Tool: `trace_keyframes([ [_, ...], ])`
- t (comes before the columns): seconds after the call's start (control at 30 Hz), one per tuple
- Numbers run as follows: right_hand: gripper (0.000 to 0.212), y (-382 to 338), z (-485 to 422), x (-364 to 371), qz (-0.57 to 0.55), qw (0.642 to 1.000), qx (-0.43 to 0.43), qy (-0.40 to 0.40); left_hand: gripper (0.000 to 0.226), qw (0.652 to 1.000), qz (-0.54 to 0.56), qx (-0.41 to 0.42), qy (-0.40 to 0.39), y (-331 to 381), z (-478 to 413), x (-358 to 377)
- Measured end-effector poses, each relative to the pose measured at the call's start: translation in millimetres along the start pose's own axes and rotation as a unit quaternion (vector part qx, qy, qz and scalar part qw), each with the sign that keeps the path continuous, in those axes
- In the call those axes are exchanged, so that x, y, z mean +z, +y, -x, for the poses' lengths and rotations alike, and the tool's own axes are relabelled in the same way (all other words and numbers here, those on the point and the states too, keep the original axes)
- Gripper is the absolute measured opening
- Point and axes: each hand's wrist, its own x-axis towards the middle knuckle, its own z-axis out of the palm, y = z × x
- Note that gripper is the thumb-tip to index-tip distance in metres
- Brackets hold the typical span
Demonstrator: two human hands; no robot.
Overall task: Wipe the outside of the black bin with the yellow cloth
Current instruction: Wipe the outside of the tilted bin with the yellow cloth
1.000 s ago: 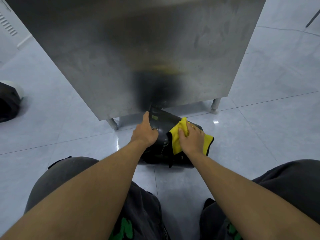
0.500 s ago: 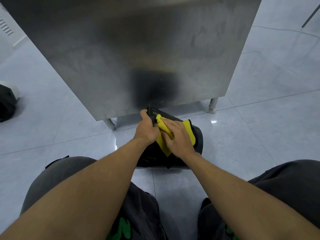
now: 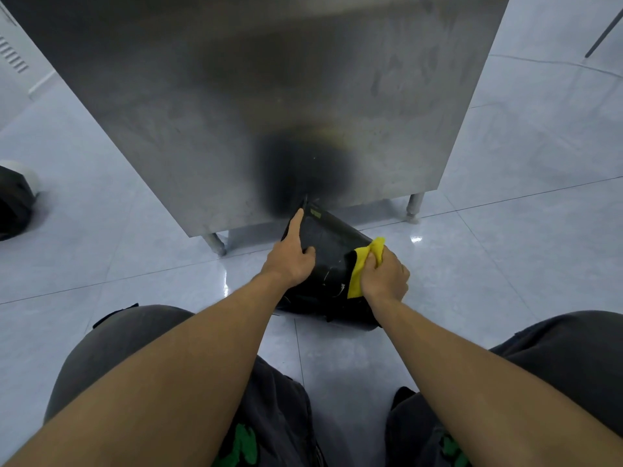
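The black bin (image 3: 328, 251) stands on the tiled floor, tilted against the foot of a steel cabinet. My left hand (image 3: 292, 256) grips its left side, with the index finger stretched up along the edge. My right hand (image 3: 384, 276) is closed on the yellow cloth (image 3: 362, 264) and presses it against the bin's right side. Most of the cloth is bunched under the fingers. The lower part of the bin is partly hidden behind my forearms.
A large stainless steel cabinet (image 3: 269, 96) on short legs (image 3: 414, 205) fills the upper view, directly behind the bin. A dark and white object (image 3: 15, 200) lies on the floor at the far left. My knees in grey trousers (image 3: 128, 335) frame the bottom.
My right hand has swept the yellow cloth from the bin's upper left, beside my left hand, over to its right side. My left hand has stayed on the left edge.
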Motion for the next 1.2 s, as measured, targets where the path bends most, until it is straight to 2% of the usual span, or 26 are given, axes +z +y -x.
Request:
trace_keyframes([
  [0.1, 0.041, -3, 8, 1, -0.017, 0.989, -0.143, 0.019, 0.081, 1.000, 0.004, -0.004, 0.005, 2, -2, 1],
  [0.17, 0.047, -8, 12, 4, -0.029, 0.974, -0.224, -0.005, 0.080, 1.000, -0.006, 0.003, 0.012, 5, -3, -1],
  [0.3, 0.050, -26, 21, 5, -0.067, 0.929, -0.354, -0.079, 0.078, 0.999, -0.025, 0.005, 0.034, 12, -2, -4],
  [0.37, 0.049, -28, 25, 3, -0.079, 0.916, -0.384, -0.086, 0.063, 0.998, -0.006, 0.001, 0.055, 13, -1, -3],
  [0.43, 0.049, -26, 27, 3, -0.074, 0.927, -0.359, -0.075, 0.047, 0.998, 0.007, 0.003, 0.057, 16, 0, -2],
  [0.5, 0.054, -23, 26, 5, -0.039, 0.952, -0.296, -0.068, 0.044, 0.999, 0.005, 0.005, 0.044, 17, 0, -3],
  [0.6, 0.057, -18, 19, 6, 0.015, 0.978, -0.195, -0.071, 0.060, 0.999, -0.036, 0.004, 0.039, 16, 1, -7],
  [0.73, 0.047, -9, 9, 5, 0.033, 0.994, -0.089, -0.060, 0.075, 0.991, -0.125, -0.010, 0.046, 11, 3, -10],
  [0.83, 0.037, -18, 5, 4, 0.005, 0.999, -0.022, -0.044, 0.076, 0.992, -0.115, -0.002, 0.052, 9, 4, -10],
  [0.9, 0.033, -28, 3, 2, -0.027, 0.998, -0.027, -0.057, 0.077, 0.994, -0.097, 0.005, 0.052, 9, 4, -8],
  [1.03, 0.041, -51, 7, -5, -0.096, 0.972, -0.184, -0.110, 0.080, 0.997, -0.069, 0.021, 0.034, 10, -2, -3],
  [1.13, 0.050, -51, 21, -3, -0.106, 0.921, -0.355, -0.121, 0.080, 0.999, -0.035, 0.013, 0.024, 13, -7, -2],
  [1.2, 0.054, -43, 34, -1, -0.085, 0.894, -0.428, -0.104, 0.078, 0.999, -0.027, 0.002, 0.031, 11, -10, -2],
])
